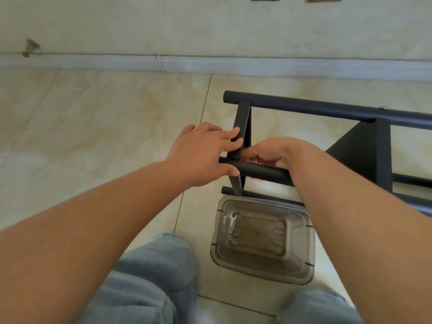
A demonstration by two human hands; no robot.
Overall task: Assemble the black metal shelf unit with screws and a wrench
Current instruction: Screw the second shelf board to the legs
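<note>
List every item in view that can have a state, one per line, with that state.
left hand: fingers laid over the flat bracket, thumb under the tube, gripping the joint.
right hand: fingers curled at the joint; what they pinch is hidden.
black shelf frame: lying on its side, partly assembled.
clear plastic container: open, no lid, upright on the floor.
wrenches: lying loose inside the container, unused.

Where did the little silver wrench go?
The small silver wrench lies inside the clear plastic tub on the floor, at its left side, just below the black metal shelf frame.
</note>
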